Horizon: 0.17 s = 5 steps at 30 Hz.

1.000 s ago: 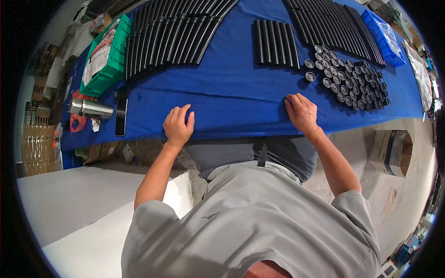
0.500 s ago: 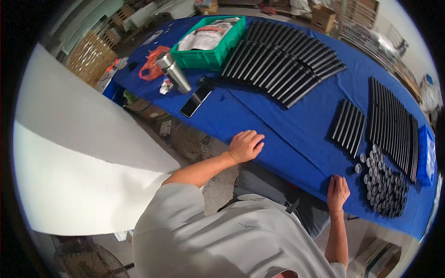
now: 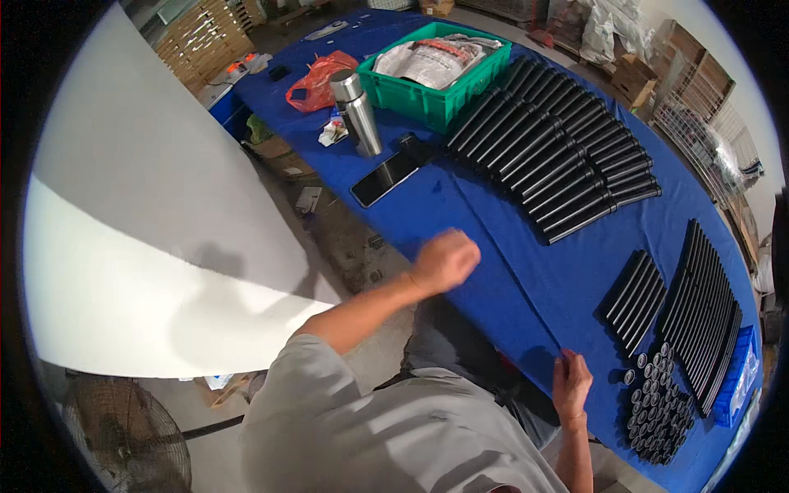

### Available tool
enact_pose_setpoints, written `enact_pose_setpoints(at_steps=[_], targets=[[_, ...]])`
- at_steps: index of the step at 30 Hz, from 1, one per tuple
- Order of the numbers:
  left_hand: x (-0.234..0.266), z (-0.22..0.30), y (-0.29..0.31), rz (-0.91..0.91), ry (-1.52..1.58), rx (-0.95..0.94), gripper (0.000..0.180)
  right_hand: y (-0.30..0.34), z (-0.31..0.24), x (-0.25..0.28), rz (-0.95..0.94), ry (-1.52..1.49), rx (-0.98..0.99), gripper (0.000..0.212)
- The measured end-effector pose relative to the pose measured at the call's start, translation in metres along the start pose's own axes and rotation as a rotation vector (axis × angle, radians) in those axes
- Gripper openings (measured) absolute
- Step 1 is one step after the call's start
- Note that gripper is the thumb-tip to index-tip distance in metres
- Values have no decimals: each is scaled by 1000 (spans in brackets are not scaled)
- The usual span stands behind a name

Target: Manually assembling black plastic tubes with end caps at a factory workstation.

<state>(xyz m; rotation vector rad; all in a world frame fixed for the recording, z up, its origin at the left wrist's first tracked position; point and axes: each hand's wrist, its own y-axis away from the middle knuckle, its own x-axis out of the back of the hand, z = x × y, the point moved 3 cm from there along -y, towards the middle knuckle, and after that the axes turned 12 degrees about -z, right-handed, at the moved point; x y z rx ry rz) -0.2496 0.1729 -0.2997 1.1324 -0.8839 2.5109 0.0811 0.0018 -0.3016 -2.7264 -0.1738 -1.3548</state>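
My left hand [image 3: 446, 261] is over the near edge of the blue cloth, blurred by motion. Its fingers look curled into a loose fist, and I see nothing in it. Farther right, my right hand [image 3: 572, 383] rests at the cloth's front edge, thumb a little apart from loosely bent fingers, holding nothing visible. Nearest to it lies a heap of small dark ring-shaped caps [image 3: 660, 415]. Beyond my left hand, a smartphone [image 3: 385, 180] lies beside a steel thermos flask [image 3: 357, 115].
Black tubes [image 3: 559, 148] lie in rows at the back, with a smaller group of rods [image 3: 634, 300] and long thin rods [image 3: 703, 312] at right. A green crate [image 3: 444, 103] holds paper. A red plastic bag [image 3: 320, 82], a blue bin [image 3: 734, 378] and a floor fan [image 3: 123, 435] are around.
My view has turned, so the table's things sit lower and mostly farther right. My left hand has lifted or shifted and is smeared; the right hand stays by the table edge.
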Motion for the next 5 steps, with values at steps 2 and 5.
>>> enact_pose_setpoints(at_steps=[2, 5], targets=[[43, -44, -35, 125, -104, 154, 6, -6, -4, -10, -58, -15, 48, 19], [102, -130, -67, 159, -358, 309, 52, -14, -5, -20, -115, 100, 17, 22]])
